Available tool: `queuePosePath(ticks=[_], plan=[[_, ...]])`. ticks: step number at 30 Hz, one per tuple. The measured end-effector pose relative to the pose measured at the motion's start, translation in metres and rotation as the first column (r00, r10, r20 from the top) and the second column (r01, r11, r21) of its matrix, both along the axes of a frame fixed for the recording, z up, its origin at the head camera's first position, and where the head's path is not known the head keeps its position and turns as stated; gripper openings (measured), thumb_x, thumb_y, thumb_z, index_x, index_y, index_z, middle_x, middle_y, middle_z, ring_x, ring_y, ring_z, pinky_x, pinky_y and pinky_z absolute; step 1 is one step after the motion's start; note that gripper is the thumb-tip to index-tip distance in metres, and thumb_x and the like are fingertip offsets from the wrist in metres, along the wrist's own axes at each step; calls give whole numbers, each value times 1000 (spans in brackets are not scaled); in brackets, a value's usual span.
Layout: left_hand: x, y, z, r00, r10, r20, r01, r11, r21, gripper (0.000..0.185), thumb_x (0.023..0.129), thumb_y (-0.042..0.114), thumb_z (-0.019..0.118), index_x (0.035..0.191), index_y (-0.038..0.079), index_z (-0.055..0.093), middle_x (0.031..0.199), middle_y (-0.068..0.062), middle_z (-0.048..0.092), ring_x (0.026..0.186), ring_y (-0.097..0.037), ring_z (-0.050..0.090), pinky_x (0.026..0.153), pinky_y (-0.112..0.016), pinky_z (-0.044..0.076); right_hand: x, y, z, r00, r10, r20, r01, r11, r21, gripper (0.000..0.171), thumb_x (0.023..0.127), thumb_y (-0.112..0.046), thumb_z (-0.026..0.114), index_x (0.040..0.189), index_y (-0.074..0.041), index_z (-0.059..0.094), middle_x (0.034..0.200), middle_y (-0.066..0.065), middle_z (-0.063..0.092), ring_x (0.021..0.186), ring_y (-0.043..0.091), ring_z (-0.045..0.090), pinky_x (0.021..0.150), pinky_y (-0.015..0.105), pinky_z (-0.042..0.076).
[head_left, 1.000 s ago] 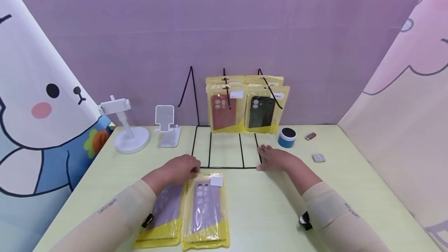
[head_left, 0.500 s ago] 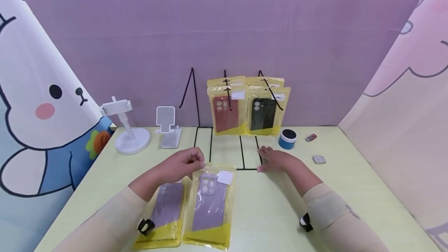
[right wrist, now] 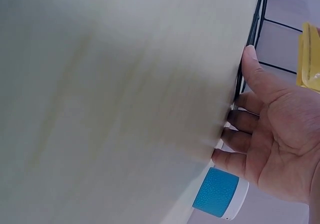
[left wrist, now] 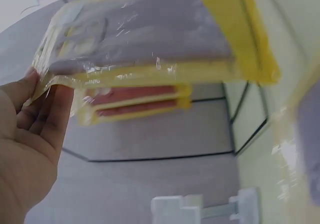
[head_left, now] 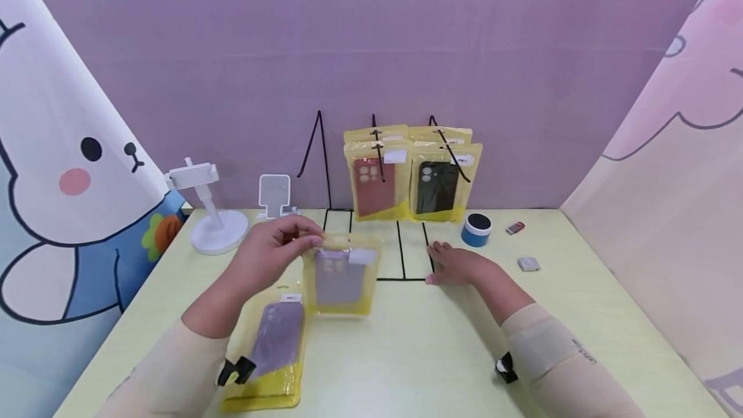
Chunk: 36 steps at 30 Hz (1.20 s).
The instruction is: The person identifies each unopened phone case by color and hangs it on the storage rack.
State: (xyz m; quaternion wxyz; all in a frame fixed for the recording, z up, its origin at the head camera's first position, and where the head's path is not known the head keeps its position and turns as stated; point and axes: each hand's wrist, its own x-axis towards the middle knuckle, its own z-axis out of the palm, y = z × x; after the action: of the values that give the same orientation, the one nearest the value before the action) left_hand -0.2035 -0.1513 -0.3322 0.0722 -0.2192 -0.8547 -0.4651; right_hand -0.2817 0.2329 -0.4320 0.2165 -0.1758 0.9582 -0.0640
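Observation:
My left hand [head_left: 278,247] pinches the top edge of a yellow bag with a purple phone case [head_left: 341,275] and holds it above the table; the same bag [left wrist: 150,39] fills the left wrist view, gripped by my fingers [left wrist: 35,119]. A second purple case bag [head_left: 269,347] lies flat on the table below my left forearm. My right hand [head_left: 455,263] rests flat on the table against the right corner of the black wire rack's base [head_left: 400,257], fingers relaxed [right wrist: 250,129]. On the rack hang a red case bag [head_left: 374,179] and a black case bag [head_left: 444,179].
A white phone holder on a round base [head_left: 211,224] and a small white phone stand [head_left: 275,202] sit at back left. A blue round speaker [head_left: 476,229], a small red item [head_left: 514,227] and a small silver item [head_left: 528,264] lie at right. Fabric walls close in the green table [head_left: 429,347].
My left hand has lifted the right-hand purple case bag off the table and carried it up and toward the rack. The other purple bag is now uncovered. My right hand has not moved.

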Motion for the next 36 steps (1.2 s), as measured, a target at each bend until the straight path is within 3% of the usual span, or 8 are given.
queuePosePath(ticks=[3, 8, 14, 20, 27, 36], plan=[[-1, -8, 12, 994, 77, -75, -76, 997, 17, 12, 94, 33, 66, 99, 23, 71, 84, 3, 67, 69, -16, 55, 56, -25, 49, -1, -1, -1, 1000, 2, 5, -2, 1000, -5, 85, 95, -51, 56, 156, -3, 22, 162, 24, 16, 149, 44, 13, 118, 56, 25], [-2, -22, 31, 963, 193, -188, -172, 977, 124, 14, 93, 28, 68, 101, 18, 73, 76, 1, 60, 64, -15, 49, 51, -23, 42, -2, -1, -1, 1000, -10, 6, 10, 1000, 10, 85, 95, -52, 56, 156, -5, 21, 162, 21, 15, 149, 42, 13, 118, 56, 26], [-6, -30, 47, 929, 284, -237, -245, 953, 178, 16, 92, 27, 69, 102, 15, 73, 75, 2, 55, 62, -15, 43, 49, -24, 36, -2, 1, 0, 1000, -25, 6, 25, 1000, 3, 86, 94, -52, 57, 156, -6, 21, 163, 21, 15, 150, 41, 13, 118, 56, 26], [-19, -33, 44, 919, 310, -243, -268, 945, 189, 16, 92, 27, 69, 102, 15, 73, 77, 1, 56, 63, -14, 44, 50, -22, 37, -2, 3, -4, 1000, -23, 9, 23, 999, -27, 87, 93, -53, 58, 156, -4, 22, 162, 22, 15, 150, 42, 12, 119, 55, 24], [-34, -32, 36, 928, 312, -205, -287, 948, 141, 24, 93, 37, 66, 103, 16, 72, 78, -3, 54, 66, -17, 45, 51, -22, 37, -1, 3, -5, 1000, -23, 4, 23, 999, -27, 88, 93, -54, 58, 156, -5, 22, 163, 21, 15, 150, 41, 12, 119, 55, 24], [-44, -28, 40, 933, 332, -142, -324, 943, 78, 37, 91, 50, 64, 106, 16, 65, 91, -2, 60, 80, -17, 55, 60, -21, 46, -1, 3, -3, 1000, -21, 1, 21, 1000, -21, 87, 93, -53, 59, 156, -4, 23, 162, 22, 15, 150, 41, 13, 118, 55, 26]])
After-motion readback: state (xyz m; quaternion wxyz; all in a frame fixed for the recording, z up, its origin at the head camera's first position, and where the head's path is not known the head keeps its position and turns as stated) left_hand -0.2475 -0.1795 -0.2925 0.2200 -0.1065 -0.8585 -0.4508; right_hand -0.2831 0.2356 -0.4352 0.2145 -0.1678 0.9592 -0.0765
